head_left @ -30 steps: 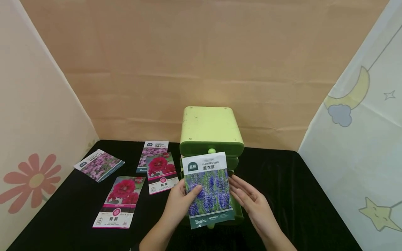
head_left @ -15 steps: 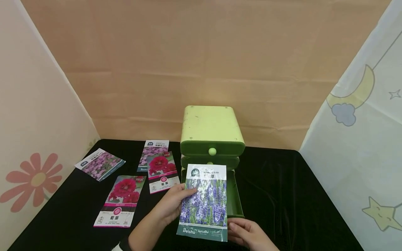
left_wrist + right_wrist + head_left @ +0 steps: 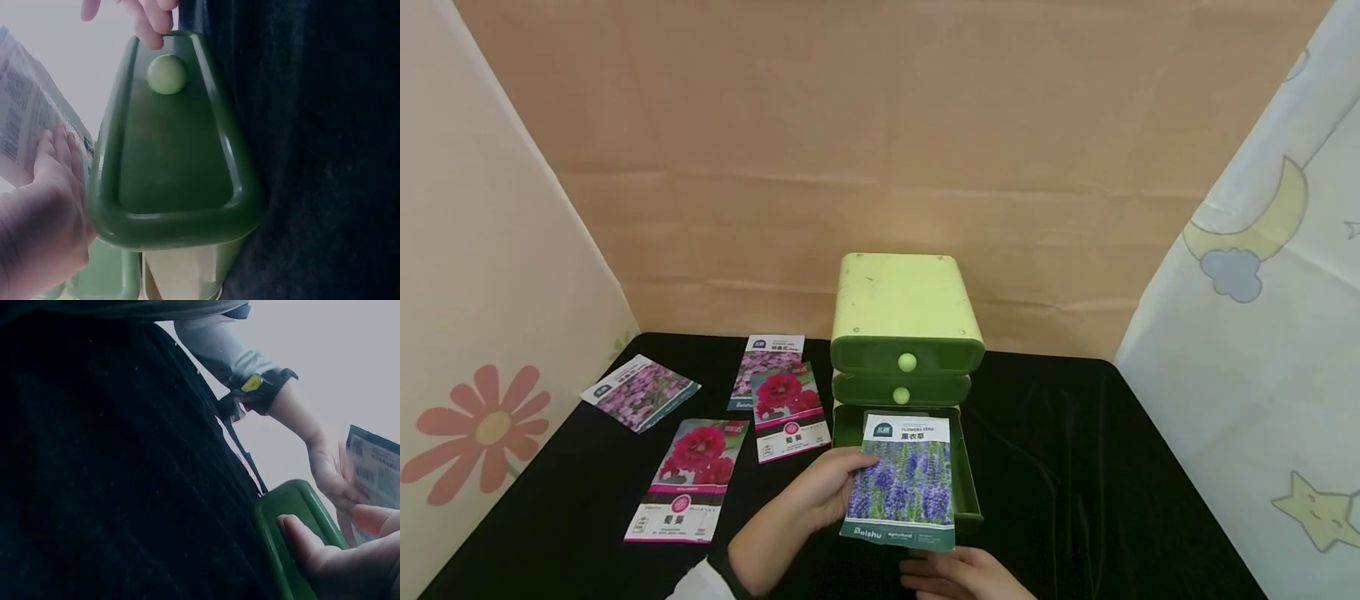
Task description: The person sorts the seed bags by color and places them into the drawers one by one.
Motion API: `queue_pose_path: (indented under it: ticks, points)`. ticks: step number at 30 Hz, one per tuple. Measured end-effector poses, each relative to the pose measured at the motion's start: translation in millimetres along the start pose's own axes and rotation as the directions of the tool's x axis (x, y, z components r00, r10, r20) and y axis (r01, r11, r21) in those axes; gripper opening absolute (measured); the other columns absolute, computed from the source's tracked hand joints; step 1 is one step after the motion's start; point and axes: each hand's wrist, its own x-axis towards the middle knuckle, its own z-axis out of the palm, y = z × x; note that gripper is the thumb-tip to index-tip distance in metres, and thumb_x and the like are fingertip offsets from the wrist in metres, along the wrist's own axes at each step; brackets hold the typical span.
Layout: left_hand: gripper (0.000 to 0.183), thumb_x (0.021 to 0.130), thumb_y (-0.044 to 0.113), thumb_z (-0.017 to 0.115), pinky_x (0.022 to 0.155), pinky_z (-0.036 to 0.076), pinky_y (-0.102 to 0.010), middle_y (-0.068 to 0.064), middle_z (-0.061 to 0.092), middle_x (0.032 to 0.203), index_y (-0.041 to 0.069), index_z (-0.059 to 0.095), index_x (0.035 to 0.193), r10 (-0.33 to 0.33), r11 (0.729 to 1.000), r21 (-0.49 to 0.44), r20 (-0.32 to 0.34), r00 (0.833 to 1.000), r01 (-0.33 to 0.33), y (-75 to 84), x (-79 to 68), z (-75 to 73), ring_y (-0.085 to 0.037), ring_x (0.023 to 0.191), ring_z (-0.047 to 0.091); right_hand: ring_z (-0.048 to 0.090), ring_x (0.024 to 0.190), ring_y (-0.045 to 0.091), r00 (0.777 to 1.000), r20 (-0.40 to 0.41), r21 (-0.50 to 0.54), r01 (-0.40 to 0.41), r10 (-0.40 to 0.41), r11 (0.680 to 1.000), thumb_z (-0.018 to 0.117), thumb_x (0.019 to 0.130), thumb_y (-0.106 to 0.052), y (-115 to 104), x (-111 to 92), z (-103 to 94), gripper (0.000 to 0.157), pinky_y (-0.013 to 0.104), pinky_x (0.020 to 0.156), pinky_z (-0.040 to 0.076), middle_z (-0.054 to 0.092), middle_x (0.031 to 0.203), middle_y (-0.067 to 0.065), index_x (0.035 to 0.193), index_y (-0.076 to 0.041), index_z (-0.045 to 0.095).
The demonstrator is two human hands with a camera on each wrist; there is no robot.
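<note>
My left hand (image 3: 826, 490) pinches a flower seed packet (image 3: 901, 483) by its left edge, thumb in front and fingers behind. White at the top with purple-blue flowers below, the packet is held over the pulled-out bottom drawer (image 3: 967, 479) of a small green cabinet (image 3: 906, 296). Beyond the packet's lower edge, my right hand (image 3: 967, 575) is at the drawer's front with fingers extended. In the left wrist view its fingertips (image 3: 150, 34) are right by the round knob (image 3: 167, 75). The packet hides much of the drawer's inside.
Two pink-flower packets (image 3: 640, 393) (image 3: 765, 367) and two red-flower packets (image 3: 688, 479) (image 3: 790, 412) lie on the black cloth (image 3: 1075, 483) left of the cabinet. The upper drawers with light green knobs (image 3: 907, 362) are closed. Printed panels flank the table.
My right hand has moved from beside the packet down to the drawer's front. The left hand first lowered the packet off the upper drawers, then shifted it slightly right, over the bottom drawer.
</note>
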Motion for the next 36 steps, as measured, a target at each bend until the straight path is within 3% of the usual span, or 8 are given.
queue_pose_path:
  ticks: [3,8,13,16,17,20,28,36]
  points:
    - [0.036,0.103,0.011,0.04,0.08,0.056,-0.022,0.001,0.067,0.096,-0.009,0.041,0.132,-0.003,1.0,0.002,-0.023,1.0,0.003,-3.0,8.2,0.4,-0.006,0.087,0.067,0.053,0.128,0.033,1.0,0.009,0.051,-0.014,0.013,0.999,0.047,0.102,-0.028,0.2,3.8,-0.3,0.065,0.04,0.108,0.043,0.047,0.139,0.031,0.141,0.02,0.027]
    - [0.029,0.101,0.008,0.04,0.079,0.057,-0.023,0.0,0.066,0.091,-0.009,0.045,0.124,-0.017,1.0,0.003,-0.116,0.993,0.018,-4.9,20.0,3.7,-0.007,0.083,0.068,0.053,0.128,0.032,0.999,0.029,0.108,-0.033,0.03,0.994,0.049,0.102,-0.028,-0.1,8.9,-0.3,0.067,0.04,0.11,0.041,0.05,0.137,0.03,0.142,0.02,0.024]
    - [0.045,0.099,0.005,0.036,0.087,0.051,-0.022,-0.014,0.052,0.122,-0.013,0.025,0.139,-0.056,0.998,-0.029,-0.193,0.98,0.052,-2.3,30.2,3.6,-0.015,0.107,0.059,0.057,0.123,0.031,0.999,-0.007,0.11,-0.048,0.049,0.993,0.051,0.1,-0.027,-1.1,14.8,0.5,0.061,0.036,0.106,0.044,0.058,0.129,0.025,0.139,0.016,0.033]
    - [0.043,0.101,0.003,0.031,0.086,0.049,-0.022,-0.014,0.05,0.12,-0.013,0.022,0.139,-0.062,0.997,-0.049,-0.183,0.981,0.054,-3.6,37.4,-0.1,-0.014,0.104,0.058,0.059,0.121,0.029,0.998,-0.037,0.147,-0.047,0.053,0.988,0.051,0.1,-0.025,-1.8,18.0,0.4,0.054,0.034,0.105,0.045,0.06,0.126,0.025,0.136,0.014,0.039]
    - [0.038,0.101,0.004,0.03,0.083,0.05,-0.023,-0.008,0.054,0.109,-0.013,0.029,0.135,-0.061,0.997,-0.049,-0.185,0.981,0.052,-4.7,40.6,-1.7,-0.01,0.092,0.06,0.06,0.12,0.028,0.997,-0.047,0.167,-0.047,0.056,0.985,0.052,0.1,-0.024,-1.8,18.8,0.3,0.052,0.033,0.105,0.045,0.061,0.126,0.024,0.135,0.013,0.04]
    - [0.034,0.103,0.004,0.029,0.08,0.052,-0.023,-0.003,0.059,0.096,-0.014,0.036,0.13,-0.038,0.998,-0.047,-0.188,0.981,0.029,-6.1,49.1,-5.9,-0.007,0.084,0.063,0.061,0.119,0.026,0.996,-0.063,0.199,-0.052,0.065,0.979,0.053,0.1,-0.023,-1.7,21.7,-0.2,0.049,0.031,0.105,0.045,0.064,0.123,0.021,0.133,0.012,0.044]
    - [0.031,0.104,0.006,0.03,0.076,0.051,-0.022,-0.001,0.057,0.091,-0.013,0.039,0.127,-0.031,0.999,-0.02,-0.228,0.973,0.028,-10.6,63.7,-11.8,-0.007,0.081,0.06,0.061,0.118,0.025,0.997,-0.051,0.212,-0.05,0.063,0.976,0.052,0.101,-0.023,0.0,29.7,-1.6,0.048,0.03,0.105,0.044,0.066,0.119,0.016,0.133,0.012,0.044]
    - [0.051,0.103,0.004,0.028,0.081,0.048,-0.026,-0.008,0.051,0.102,-0.015,0.007,0.146,-0.063,0.998,-0.02,-0.241,0.968,0.06,-16.4,63.4,-10.1,-0.013,0.087,0.056,0.061,0.119,0.025,0.998,-0.042,0.188,-0.042,0.051,0.981,0.05,0.102,-0.021,1.8,32.8,-3.1,0.049,0.029,0.104,0.045,0.066,0.119,0.016,0.133,0.015,0.042]
